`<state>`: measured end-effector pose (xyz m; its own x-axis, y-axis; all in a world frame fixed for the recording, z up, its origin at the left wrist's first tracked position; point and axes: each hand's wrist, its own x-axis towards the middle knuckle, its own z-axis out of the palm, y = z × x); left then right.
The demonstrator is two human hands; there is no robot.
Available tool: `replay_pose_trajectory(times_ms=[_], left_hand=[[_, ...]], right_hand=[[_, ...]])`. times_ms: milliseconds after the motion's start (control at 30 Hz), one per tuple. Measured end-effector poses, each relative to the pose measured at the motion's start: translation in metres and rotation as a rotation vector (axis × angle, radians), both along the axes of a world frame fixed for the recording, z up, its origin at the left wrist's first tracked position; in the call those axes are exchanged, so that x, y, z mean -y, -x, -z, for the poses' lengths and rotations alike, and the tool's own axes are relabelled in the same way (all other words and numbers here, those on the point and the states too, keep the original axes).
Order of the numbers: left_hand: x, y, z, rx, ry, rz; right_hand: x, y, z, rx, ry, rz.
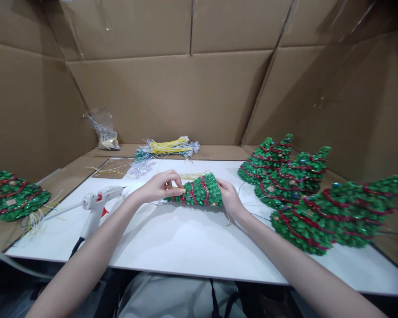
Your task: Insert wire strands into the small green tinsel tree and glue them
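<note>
We have a small green sequinned Christmas tree [199, 191] lying on its side over the white board [185, 247], held between both hands. Our left hand [159, 186] pinches its narrow tip with closed fingers; our right hand [230, 197] cups the wide base. A white glue gun [97, 204] stands just left; three finished trees [295, 179] lie right.

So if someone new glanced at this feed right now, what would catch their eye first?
Probably the small green tree with red bead garlands, lying on its side mid-table, held between the left hand at its narrow tip and the right hand at its wide base. Next, the three finished trees lying in a row to the right, and the white glue gun standing to the left.
</note>
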<state>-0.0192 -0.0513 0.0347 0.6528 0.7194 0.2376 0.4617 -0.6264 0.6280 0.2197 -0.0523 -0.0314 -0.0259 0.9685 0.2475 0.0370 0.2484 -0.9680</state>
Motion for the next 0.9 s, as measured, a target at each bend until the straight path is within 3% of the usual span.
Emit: replay_pose_trajectory(times_ms=[433,733,900], left_hand=[[0.0063,-0.0056,-0.0003,-0.021,-0.039,0.002],[0.0082,-0.0077,0.0035,-0.055,0.085,-0.017],[0.0075,-0.008,0.0039,-0.067,0.029,-0.027]], right_hand=[[-0.0001,-0.0003,-0.0001,0.025,-0.024,-0.002],[-0.0016,-0.0015,0.006,0.067,-0.033,0.017],[-0.0019,-0.0013,0.0057,0.069,-0.051,0.029]])
